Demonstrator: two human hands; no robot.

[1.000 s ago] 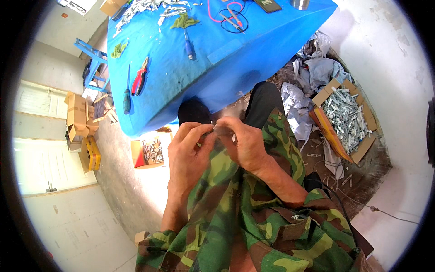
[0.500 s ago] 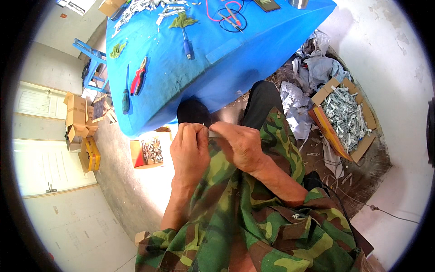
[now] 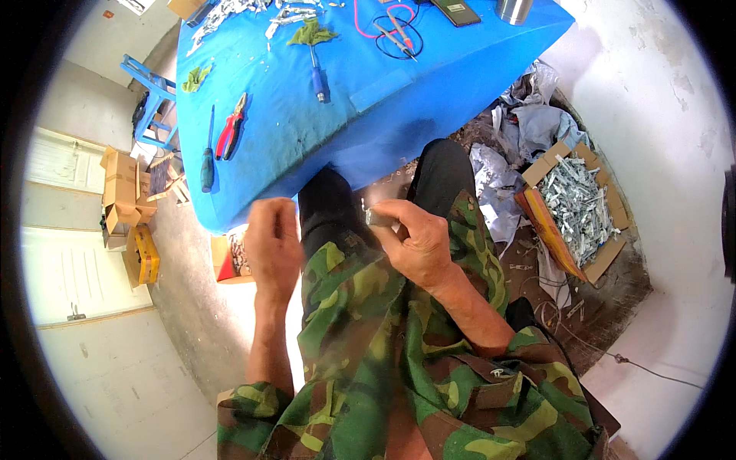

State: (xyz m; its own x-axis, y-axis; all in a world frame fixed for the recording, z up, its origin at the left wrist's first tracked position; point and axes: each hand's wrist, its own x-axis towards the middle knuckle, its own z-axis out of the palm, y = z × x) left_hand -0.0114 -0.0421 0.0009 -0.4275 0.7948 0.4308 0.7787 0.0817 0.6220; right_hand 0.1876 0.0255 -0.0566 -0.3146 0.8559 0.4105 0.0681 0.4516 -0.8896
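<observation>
My right hand [image 3: 418, 244] is closed in a pinch around a small grey block-like piece [image 3: 377, 218], with a thin bright tip rising from it, above my lap. Its kind cannot be made out. Apart from it, to the left, is my left hand [image 3: 274, 249], fingers curled in and smeared by motion; anything inside them is hidden. Partly behind that hand stands an open carton [image 3: 222, 259] of small parts on the floor. Red-handled pliers [image 3: 229, 136] and a screwdriver [image 3: 208, 167] lie on the blue-covered table [image 3: 284, 130] ahead.
Another screwdriver [image 3: 317, 83], test leads [image 3: 402, 38], a phone [image 3: 458, 11], a metal cup [image 3: 514, 9] and silvery scraps [image 3: 222, 19] are on the table. At right, a carton [image 3: 604, 267] holds many metal strips beside plastic bags [image 3: 494, 180]. A blue chair [image 3: 156, 100] stands left.
My hands, close together before at the small piece, have parted. The left hand has moved left toward the carton; the piece stays in my right hand, which has shifted slightly right.
</observation>
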